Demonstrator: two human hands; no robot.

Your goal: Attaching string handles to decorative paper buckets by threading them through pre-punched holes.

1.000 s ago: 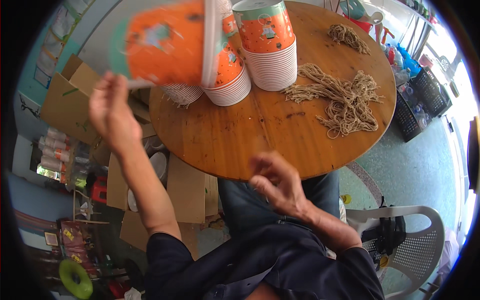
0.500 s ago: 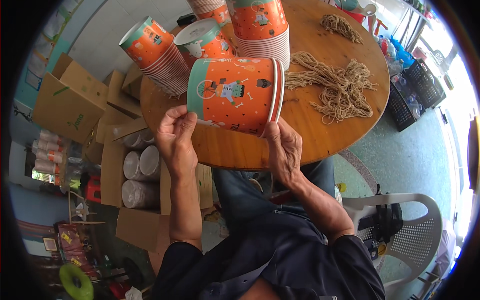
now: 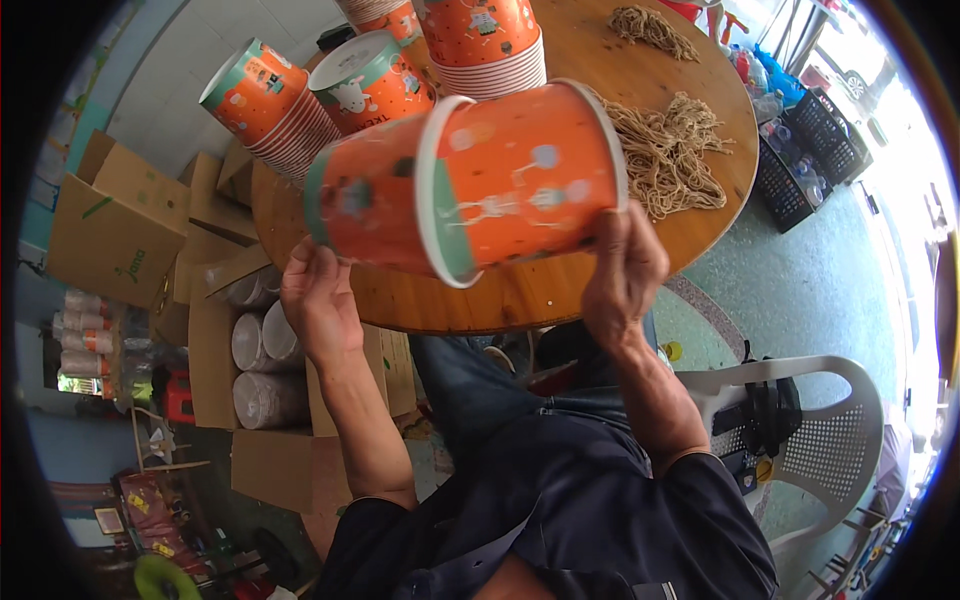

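Observation:
Above the near edge of the table, two orange paper buckets with teal bands and cartoon prints lie sideways, blurred by motion. My left hand (image 3: 325,305) pinches the base edge of the left paper bucket (image 3: 370,195). The right paper bucket (image 3: 530,185) is gripped at its white rim by my right hand (image 3: 622,275). Its base end is at the open mouth of the left bucket; whether a little of it is still inside I cannot tell. Beyond them stand a single upright bucket (image 3: 375,95) and a tilted stack of nested buckets (image 3: 262,90).
More nested buckets (image 3: 485,40) stand at the back of the round wooden table (image 3: 490,310). Tan string bundles (image 3: 675,155) lie at its right. An open cardboard box (image 3: 215,350) with wrapped white tubs is on the left, a grey plastic chair (image 3: 835,420) on the right.
The two buckets, nested one inside the other before, have been drawn apart lengthwise. My right hand moved right with one, my left hand slightly left with the other. The view shifted a little.

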